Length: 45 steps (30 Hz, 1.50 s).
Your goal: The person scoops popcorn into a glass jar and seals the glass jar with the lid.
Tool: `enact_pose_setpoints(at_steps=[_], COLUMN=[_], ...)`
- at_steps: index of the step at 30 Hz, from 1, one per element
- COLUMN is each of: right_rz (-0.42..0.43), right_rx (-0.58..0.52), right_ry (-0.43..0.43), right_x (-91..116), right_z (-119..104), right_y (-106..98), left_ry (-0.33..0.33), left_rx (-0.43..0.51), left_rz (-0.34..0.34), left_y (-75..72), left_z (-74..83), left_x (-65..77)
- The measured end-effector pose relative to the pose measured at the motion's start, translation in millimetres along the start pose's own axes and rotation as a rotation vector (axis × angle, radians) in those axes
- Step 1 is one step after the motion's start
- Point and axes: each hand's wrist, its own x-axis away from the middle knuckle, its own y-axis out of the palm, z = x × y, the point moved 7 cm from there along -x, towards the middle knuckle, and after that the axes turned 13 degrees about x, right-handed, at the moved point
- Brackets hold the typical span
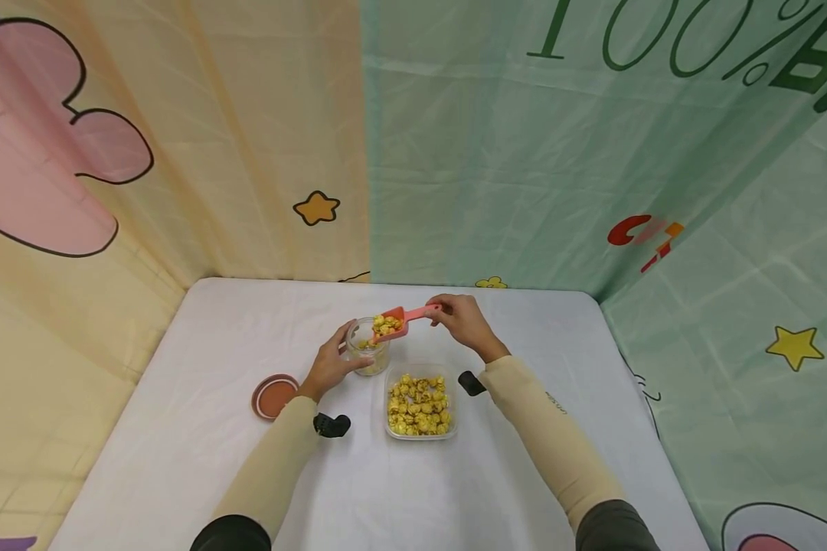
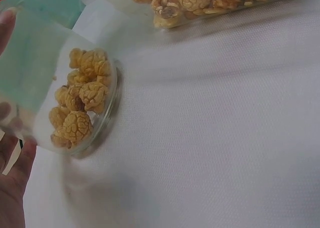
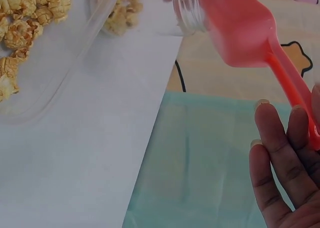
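Observation:
My left hand (image 1: 331, 367) grips a clear glass jar (image 1: 371, 366) standing on the table, thumb in front and fingers around the back. Several pieces of popcorn (image 2: 82, 95) lie in the bottom of the jar. With my right hand (image 1: 463, 320) I pinch the handle end of a pink scoop (image 3: 245, 32). It is heaped with popcorn in the head view, and its front edge overlaps the jar's mouth, tilted down toward it. Just in front of the jar sits a clear square container (image 1: 422, 438) holding more yellow popcorn (image 1: 419, 404).
A reddish-brown round lid (image 1: 273, 397) lies on the table left of the jar, beside my left wrist. The white-covered table (image 1: 510, 474) ends at a patterned curtain (image 1: 475, 153) close behind the jar.

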Motion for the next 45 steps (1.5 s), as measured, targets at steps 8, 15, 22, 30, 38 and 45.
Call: enact_pose_setpoints(at_steps=[8, 15, 22, 30, 38, 45], right_rz=[-0.010, -0.010, 0.003, 0.043, 0.022, 0.035], right_rx=[0.044, 0.055, 0.053, 0.010, -0.034, -0.042], right_ry=[-0.028, -0.043, -0.011, 0.032, 0.097, 0.091], right_x=[-1, -1, 1, 7, 17, 22], right_z=[-12, -14, -8, 7, 17, 23], right_y=[-5, -6, -6, -6, 0, 7], left_ry=[0.018, 0.034, 0.032, 0.020, 0.028, 0.041], left_rx=[-0.004, -0.011, -0.007, -0.012, -0.010, -0.020], left_rz=[-0.006, -0.012, -0.010, -0.006, -0.015, -0.011], left_y=[-0.6, 0.0, 0.8, 0.4, -0.3, 0.2], left_z=[1.4, 2.7, 2.1, 3.6, 2.4, 4.0], left_x=[1.1, 2.7, 2.9, 3.2, 3.7, 4.0])
